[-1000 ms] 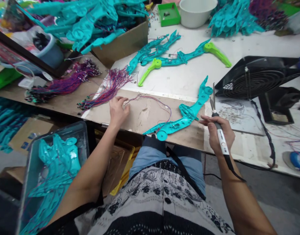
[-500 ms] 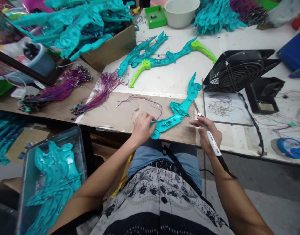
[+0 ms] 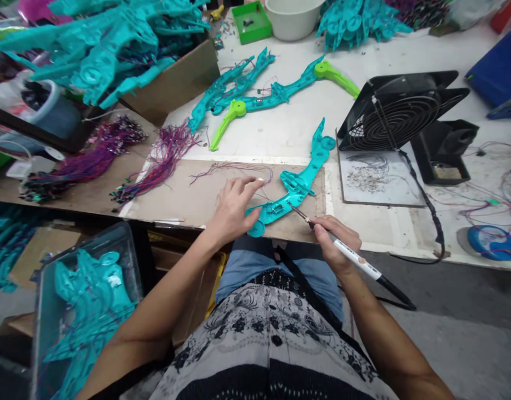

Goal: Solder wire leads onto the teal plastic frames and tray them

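A curved turquoise plastic shell (image 3: 294, 195) lies at the table's near edge, its hollow side up. My right hand (image 3: 337, 240) grips a white soldering iron (image 3: 355, 256), whose metal tip points left and sits at or just over the middle of the shell. My left hand (image 3: 234, 208) is at the shell's near left end, fingers spread, the thumb by the round end; whether it touches is hard to tell. Thin red and purple wires (image 3: 238, 166) run on the cardboard just beyond the left fingers.
A black fan (image 3: 399, 114) stands at right behind a white board (image 3: 378, 186). Blue solder spool (image 3: 492, 243) lies far right. Wire bundles (image 3: 157, 161) and a cardboard box (image 3: 180, 78) of turquoise parts are at left. Turquoise shells with green levers (image 3: 226, 125) lie farther back. A bin (image 3: 132, 261) stands below.
My right hand has brought the soldering iron left, its tip now at the shell. The left fingers have come off their hold on the shell's end and spread out.
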A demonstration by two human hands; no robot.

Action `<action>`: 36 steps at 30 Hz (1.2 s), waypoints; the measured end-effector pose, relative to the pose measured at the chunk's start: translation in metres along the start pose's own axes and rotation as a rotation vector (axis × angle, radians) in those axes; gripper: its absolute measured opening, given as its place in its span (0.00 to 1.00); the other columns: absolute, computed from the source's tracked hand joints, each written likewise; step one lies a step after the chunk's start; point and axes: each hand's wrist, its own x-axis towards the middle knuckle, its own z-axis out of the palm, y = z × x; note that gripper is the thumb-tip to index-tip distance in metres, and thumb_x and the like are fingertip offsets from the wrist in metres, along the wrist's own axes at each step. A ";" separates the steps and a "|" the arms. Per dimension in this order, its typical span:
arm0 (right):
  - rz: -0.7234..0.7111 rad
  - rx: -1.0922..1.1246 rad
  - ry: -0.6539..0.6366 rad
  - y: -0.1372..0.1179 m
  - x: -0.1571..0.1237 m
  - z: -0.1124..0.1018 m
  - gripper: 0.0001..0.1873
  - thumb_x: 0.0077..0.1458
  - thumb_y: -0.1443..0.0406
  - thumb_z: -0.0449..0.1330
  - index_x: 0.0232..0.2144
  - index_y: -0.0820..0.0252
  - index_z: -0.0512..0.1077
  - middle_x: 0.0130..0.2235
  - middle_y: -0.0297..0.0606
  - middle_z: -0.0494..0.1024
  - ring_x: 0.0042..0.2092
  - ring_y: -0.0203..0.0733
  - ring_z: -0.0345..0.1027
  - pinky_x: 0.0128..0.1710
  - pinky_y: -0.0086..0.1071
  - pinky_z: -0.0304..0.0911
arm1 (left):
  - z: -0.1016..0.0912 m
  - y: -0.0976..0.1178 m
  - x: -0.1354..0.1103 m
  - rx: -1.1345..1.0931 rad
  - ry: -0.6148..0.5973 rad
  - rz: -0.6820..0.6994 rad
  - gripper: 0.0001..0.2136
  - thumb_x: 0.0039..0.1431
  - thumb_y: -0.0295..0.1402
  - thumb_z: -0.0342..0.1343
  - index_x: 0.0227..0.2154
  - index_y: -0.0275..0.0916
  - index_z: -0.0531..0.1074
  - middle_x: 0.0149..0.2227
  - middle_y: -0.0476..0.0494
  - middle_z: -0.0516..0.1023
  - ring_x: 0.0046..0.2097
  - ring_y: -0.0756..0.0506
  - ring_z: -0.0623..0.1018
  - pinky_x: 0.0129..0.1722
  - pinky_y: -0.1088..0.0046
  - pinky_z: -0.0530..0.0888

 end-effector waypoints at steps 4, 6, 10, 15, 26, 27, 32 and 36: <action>-0.016 -0.033 -0.021 -0.002 -0.001 0.001 0.09 0.57 0.68 0.59 0.38 0.54 0.78 0.34 0.37 0.81 0.35 0.42 0.75 0.35 0.37 0.72 | 0.024 0.016 0.007 -0.077 0.012 0.067 0.10 0.61 0.33 0.54 0.44 0.40 0.75 0.47 0.39 0.76 0.53 0.37 0.69 0.50 0.57 0.65; -0.017 -0.030 -0.023 -0.004 0.000 0.002 0.08 0.57 0.68 0.59 0.38 0.54 0.78 0.34 0.37 0.81 0.34 0.42 0.75 0.35 0.36 0.72 | 0.038 0.019 0.010 -0.036 -0.014 0.030 0.07 0.61 0.34 0.55 0.38 0.40 0.76 0.40 0.39 0.77 0.48 0.37 0.70 0.45 0.58 0.65; -0.021 -0.027 -0.029 -0.006 0.001 0.004 0.08 0.57 0.68 0.59 0.37 0.55 0.78 0.32 0.37 0.80 0.33 0.41 0.75 0.33 0.36 0.72 | 0.051 0.020 0.010 0.002 0.017 -0.048 0.05 0.61 0.34 0.57 0.33 0.40 0.74 0.38 0.40 0.76 0.46 0.38 0.69 0.42 0.59 0.62; -0.045 -0.006 -0.043 -0.008 0.002 0.005 0.10 0.57 0.70 0.59 0.38 0.54 0.78 0.33 0.36 0.80 0.32 0.40 0.75 0.33 0.34 0.71 | 0.053 0.024 0.005 0.029 0.044 -0.053 0.04 0.61 0.33 0.56 0.32 0.39 0.72 0.38 0.40 0.76 0.44 0.38 0.69 0.42 0.59 0.61; -0.094 -0.020 -0.076 -0.014 0.002 0.001 0.12 0.56 0.72 0.59 0.40 0.55 0.77 0.33 0.38 0.78 0.34 0.41 0.73 0.33 0.35 0.69 | 0.055 0.015 -0.003 -0.191 0.192 -0.095 0.07 0.65 0.32 0.49 0.35 0.38 0.71 0.36 0.41 0.78 0.40 0.42 0.72 0.43 0.63 0.66; -0.093 -0.011 -0.091 -0.015 0.002 0.002 0.12 0.56 0.72 0.59 0.40 0.55 0.77 0.33 0.38 0.78 0.34 0.41 0.73 0.33 0.35 0.69 | 0.051 0.012 -0.004 -0.207 0.184 -0.083 0.07 0.65 0.32 0.49 0.36 0.38 0.72 0.35 0.41 0.78 0.41 0.42 0.72 0.43 0.63 0.66; -0.087 0.036 -0.175 -0.018 0.002 0.010 0.10 0.57 0.72 0.58 0.39 0.59 0.77 0.31 0.38 0.77 0.33 0.40 0.72 0.34 0.34 0.68 | 0.043 0.001 -0.010 -0.144 0.054 -0.035 0.05 0.61 0.32 0.56 0.34 0.39 0.76 0.30 0.44 0.76 0.43 0.40 0.71 0.44 0.61 0.65; -0.092 0.035 -0.196 -0.017 0.002 0.014 0.10 0.57 0.72 0.58 0.39 0.60 0.77 0.32 0.39 0.78 0.34 0.39 0.72 0.34 0.33 0.68 | 0.045 0.000 -0.012 -0.170 0.047 -0.065 0.05 0.61 0.30 0.56 0.31 0.39 0.76 0.30 0.44 0.76 0.41 0.42 0.72 0.43 0.63 0.66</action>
